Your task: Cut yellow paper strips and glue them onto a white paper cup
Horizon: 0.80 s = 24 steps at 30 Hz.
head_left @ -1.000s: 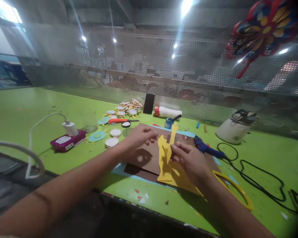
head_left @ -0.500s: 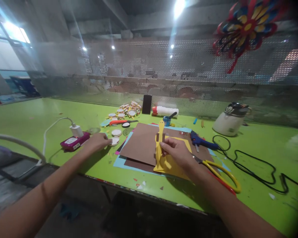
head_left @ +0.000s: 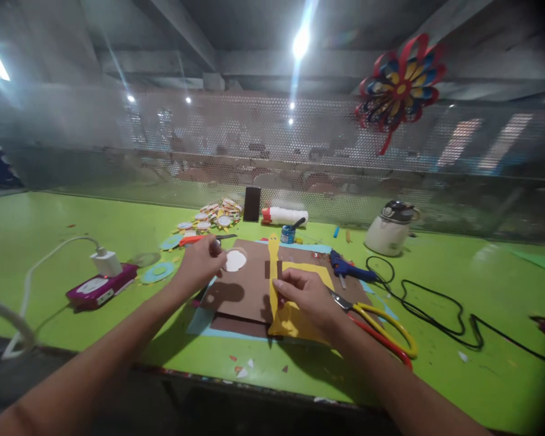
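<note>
Towards the near edge of the bench [head_left: 300, 375], the right hand [head_left: 306, 293] has its grip closed on the middle of a yellow long-necked cutout [head_left: 273, 261], above the brown sheet [head_left: 247, 297]. Its long axis runs from the near edge towards the far edge, head outermost. The left hand [head_left: 198, 263] pinches the rim of a white disc [head_left: 237, 260], left of the neck and well apart from it (the fingertips are a little blurred from here). The left hand is nearer the disc, the right nearer the cutout.
</note>
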Available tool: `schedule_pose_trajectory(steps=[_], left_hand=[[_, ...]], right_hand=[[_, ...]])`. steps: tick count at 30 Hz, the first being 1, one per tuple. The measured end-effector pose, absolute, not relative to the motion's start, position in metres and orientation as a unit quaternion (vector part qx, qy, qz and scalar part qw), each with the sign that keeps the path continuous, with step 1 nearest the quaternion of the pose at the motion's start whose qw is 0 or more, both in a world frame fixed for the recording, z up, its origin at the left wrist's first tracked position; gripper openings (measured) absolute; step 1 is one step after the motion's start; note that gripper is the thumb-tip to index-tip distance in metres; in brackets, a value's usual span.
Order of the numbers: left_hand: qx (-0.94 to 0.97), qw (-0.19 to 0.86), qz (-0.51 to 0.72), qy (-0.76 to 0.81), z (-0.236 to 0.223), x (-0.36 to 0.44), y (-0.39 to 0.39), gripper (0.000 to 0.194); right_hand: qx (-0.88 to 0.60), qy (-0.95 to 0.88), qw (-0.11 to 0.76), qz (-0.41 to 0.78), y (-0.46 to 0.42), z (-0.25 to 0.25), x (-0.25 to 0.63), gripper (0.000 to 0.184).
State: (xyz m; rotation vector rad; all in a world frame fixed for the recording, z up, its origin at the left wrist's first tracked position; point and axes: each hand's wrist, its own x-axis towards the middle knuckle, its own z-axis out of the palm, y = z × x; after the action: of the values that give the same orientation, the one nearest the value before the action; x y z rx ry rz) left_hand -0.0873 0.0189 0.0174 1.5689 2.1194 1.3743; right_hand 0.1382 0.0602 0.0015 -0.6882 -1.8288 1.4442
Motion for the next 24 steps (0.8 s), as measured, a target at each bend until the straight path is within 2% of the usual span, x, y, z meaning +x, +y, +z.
schedule_pose_trajectory(steps=[5,10,16,19,24], left_hand=[[0.534,0.150,0.516,0.653,0.009,-0.051,0.065,0.013],[0.514,0.247,0.540,0.619,0.006,-0.032,0.065,0.012],[0.419,0.461,0.593,0.510,0.013,-0.033,0.051,0.022],[0.404,0.494,0.597,0.487,0.012,-0.034,0.050,0.020],[0.410,0.483,0.610,0.475,0.006,-0.035,0.053,0.017]], right_hand=[[-0.278,-0.688,0.342,0.576,0.068,-0.001,0.137,0.028],[-0.296,-0.672,0.320,0.599,0.072,-0.006,0.136,0.026],[-0.309,-0.648,0.303,0.626,0.073,-0.011,0.134,0.026],[-0.308,-0.637,0.298,0.640,0.073,-0.014,0.133,0.027],[-0.306,-0.609,0.289,0.673,0.073,-0.017,0.133,0.028]])
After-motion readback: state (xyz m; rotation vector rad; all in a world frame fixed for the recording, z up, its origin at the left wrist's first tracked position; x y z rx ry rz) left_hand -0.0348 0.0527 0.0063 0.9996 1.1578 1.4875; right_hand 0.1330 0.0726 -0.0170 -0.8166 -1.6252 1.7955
